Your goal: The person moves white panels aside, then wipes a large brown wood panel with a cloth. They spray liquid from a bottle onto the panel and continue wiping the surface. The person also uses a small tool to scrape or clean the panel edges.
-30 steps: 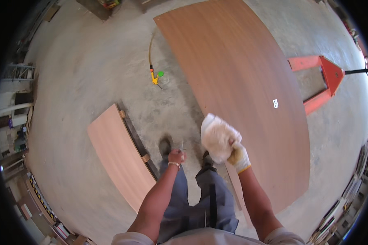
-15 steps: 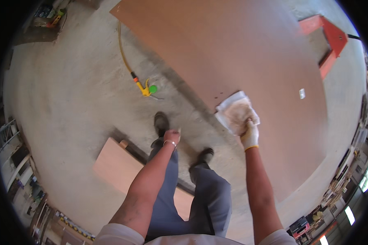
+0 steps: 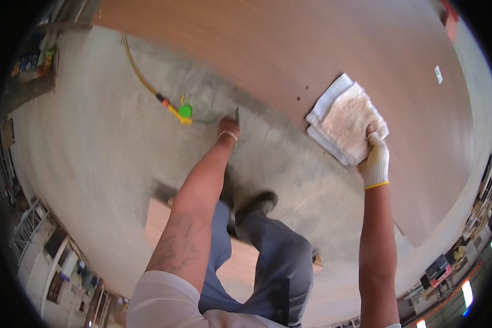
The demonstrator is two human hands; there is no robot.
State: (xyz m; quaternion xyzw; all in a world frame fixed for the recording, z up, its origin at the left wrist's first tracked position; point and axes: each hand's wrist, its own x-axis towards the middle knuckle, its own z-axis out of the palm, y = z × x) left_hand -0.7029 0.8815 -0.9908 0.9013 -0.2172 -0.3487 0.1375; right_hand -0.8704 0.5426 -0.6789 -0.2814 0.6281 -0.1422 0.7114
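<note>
My right hand [image 3: 375, 163], in a white knit glove with a yellow cuff, pinches the edge of a folded cloth [image 3: 349, 121]. White borders surround the cloth's pinkish-brown stained middle. It is held over the near edge of a large brown board [image 3: 246, 44], which has a few small dark specks on it. My bare left hand [image 3: 227, 128], wearing a pale wristband, is closed over the concrete floor beside the board. A thin grey blade-like tool [image 3: 236, 113] sticks up from its fingers; the rest is hidden in the grip.
A yellow air blow gun [image 3: 183, 119] on a hose [image 3: 136, 68] lies left of my left hand, with a green round piece [image 3: 186, 110] at it. Beneath my legs is a smaller board [image 3: 240, 261]. A red frame part [image 3: 450, 22] shows behind the large board.
My view has turned and moved forward along the board. My left hand has reached ahead, away from my legs. The cloth has come up closer in my right hand, and one foot has stepped.
</note>
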